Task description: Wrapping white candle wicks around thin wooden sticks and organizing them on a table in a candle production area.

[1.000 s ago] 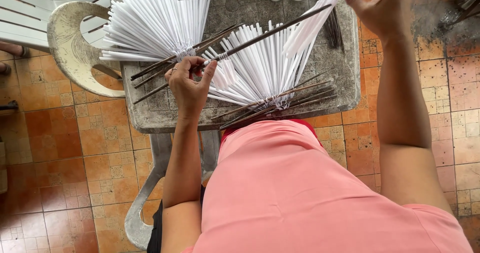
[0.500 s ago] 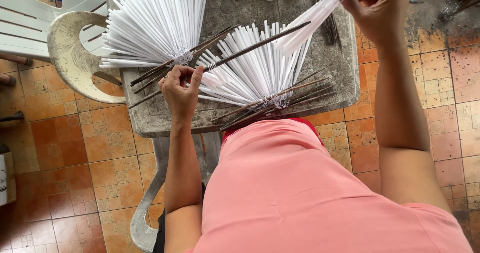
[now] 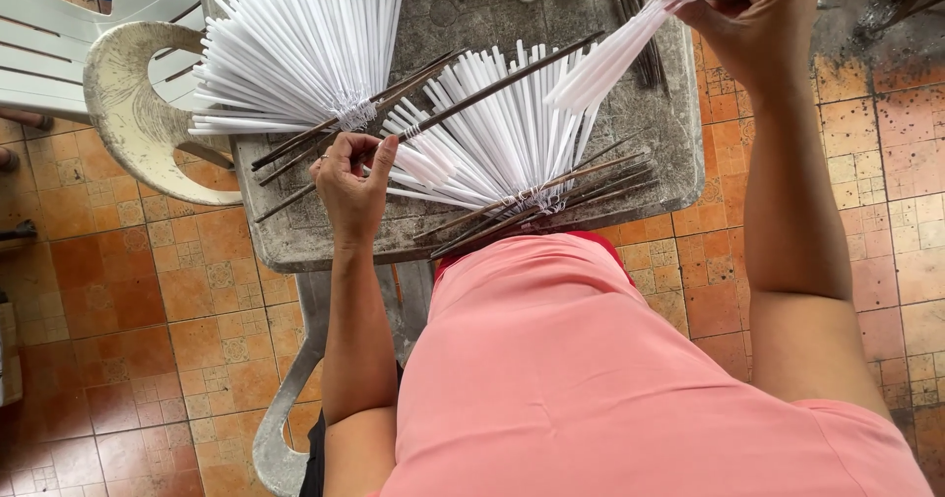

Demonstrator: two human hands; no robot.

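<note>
White strips [image 3: 497, 128] fan btwn dark sticks [image 3: 551, 190], plastic chair [image 3: 128, 113] nr table [image 3: 679, 123].

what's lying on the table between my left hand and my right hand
In the head view, a fan of white paper strips tied to dark sticks lies between the left hand and the right hand.

Person wearing plain salmon-pink top [image 3: 610, 369], short sleeves, both forearms bare. Thin ring on finger of left hand [image 3: 351, 184]. Right hand [image 3: 763, 20] bare, no ring or watch visible. Dark bottoms peeking at hip.
</note>
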